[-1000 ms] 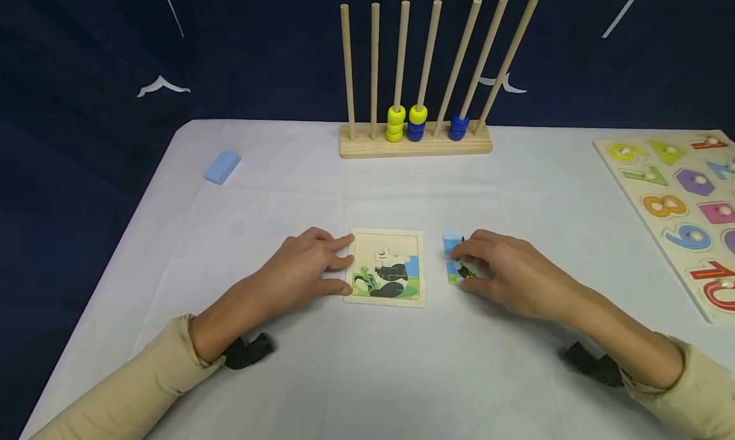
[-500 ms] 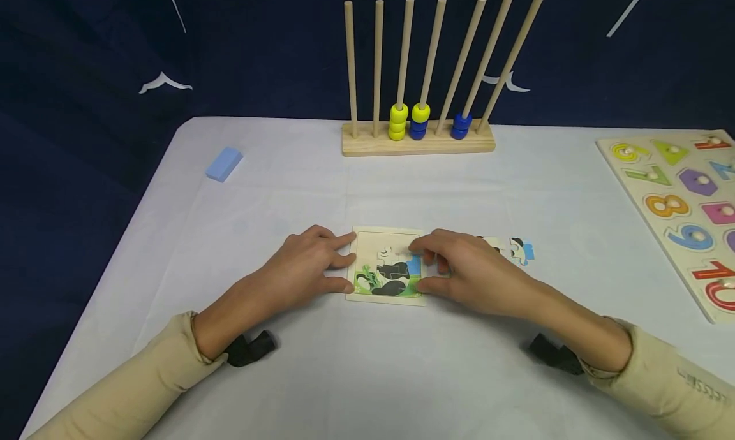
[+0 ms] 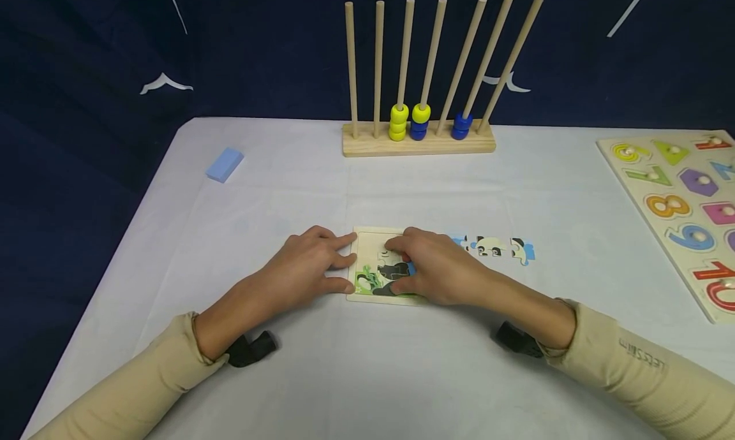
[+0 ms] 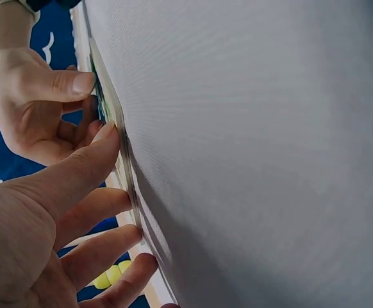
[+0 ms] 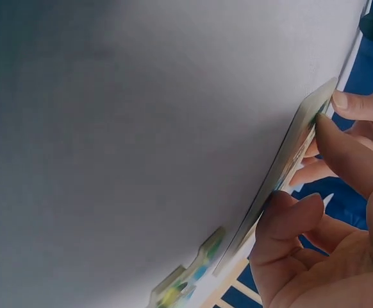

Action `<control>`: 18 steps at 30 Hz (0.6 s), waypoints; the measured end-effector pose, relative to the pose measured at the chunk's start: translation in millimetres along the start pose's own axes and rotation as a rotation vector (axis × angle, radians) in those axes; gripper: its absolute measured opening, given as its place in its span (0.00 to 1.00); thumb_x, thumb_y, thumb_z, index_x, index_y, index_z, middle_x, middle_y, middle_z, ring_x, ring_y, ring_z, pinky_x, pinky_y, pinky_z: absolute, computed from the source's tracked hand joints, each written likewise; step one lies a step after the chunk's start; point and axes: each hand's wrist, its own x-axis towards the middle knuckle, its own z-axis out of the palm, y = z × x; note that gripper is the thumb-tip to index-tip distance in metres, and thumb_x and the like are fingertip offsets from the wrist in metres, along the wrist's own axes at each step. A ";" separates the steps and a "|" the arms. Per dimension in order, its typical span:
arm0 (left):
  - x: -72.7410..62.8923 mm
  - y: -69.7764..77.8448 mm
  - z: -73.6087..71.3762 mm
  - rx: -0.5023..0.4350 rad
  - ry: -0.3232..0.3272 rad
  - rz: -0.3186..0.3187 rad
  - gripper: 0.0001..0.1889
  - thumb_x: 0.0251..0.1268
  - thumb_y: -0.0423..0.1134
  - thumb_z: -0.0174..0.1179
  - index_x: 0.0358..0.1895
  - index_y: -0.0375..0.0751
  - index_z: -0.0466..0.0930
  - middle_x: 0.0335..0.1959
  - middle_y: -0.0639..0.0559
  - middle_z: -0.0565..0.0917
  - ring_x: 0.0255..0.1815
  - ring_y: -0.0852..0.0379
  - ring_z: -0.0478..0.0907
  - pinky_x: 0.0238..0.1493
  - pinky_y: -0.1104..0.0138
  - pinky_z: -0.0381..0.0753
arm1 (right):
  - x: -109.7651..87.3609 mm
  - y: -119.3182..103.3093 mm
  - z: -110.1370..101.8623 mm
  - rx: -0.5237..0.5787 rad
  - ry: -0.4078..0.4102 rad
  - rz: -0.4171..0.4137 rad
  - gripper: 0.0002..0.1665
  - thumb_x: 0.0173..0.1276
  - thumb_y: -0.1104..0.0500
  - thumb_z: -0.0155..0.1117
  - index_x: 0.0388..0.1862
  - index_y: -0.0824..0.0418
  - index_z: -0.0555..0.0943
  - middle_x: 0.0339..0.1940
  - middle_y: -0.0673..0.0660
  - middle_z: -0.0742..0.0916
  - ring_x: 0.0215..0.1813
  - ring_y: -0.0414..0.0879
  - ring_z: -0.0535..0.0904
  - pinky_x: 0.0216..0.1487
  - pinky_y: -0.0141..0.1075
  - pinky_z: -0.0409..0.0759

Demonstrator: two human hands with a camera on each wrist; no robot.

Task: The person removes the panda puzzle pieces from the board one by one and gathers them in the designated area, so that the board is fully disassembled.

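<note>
In the head view, a small wooden panda jigsaw board lies on the white tablecloth, its lower part filled with pieces. My left hand rests beside it, with spread, mostly straight fingertips touching the left edge. My right hand covers the board's right side, thumb and forefinger spread well apart on its surface. The right wrist view shows that thumb and bent fingers touching the board; I see no loose piece between them. Panda puzzle pieces lie in a row to the right, partly hidden by the right hand.
A wooden bead stand with upright rods and yellow and blue beads stands at the back. A light-blue block lies at the back left. A wooden number-and-shape peg board lies at the right edge. A dark curtain hangs behind.
My right hand has moved left from the loose pieces onto the jigsaw board, uncovering several pieces at the right. The left hand has stayed at the board's left edge.
</note>
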 end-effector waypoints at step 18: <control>-0.1 0.9 0.7 0.020 0.000 0.006 0.28 0.58 0.51 0.71 0.60 0.42 0.82 0.71 0.48 0.70 0.64 0.43 0.69 0.53 0.45 0.75 | 0.7 -0.8 1.7 0.019 0.002 0.006 0.36 0.55 0.58 0.80 0.60 0.66 0.76 0.35 0.52 0.78 0.35 0.46 0.73 0.37 0.37 0.72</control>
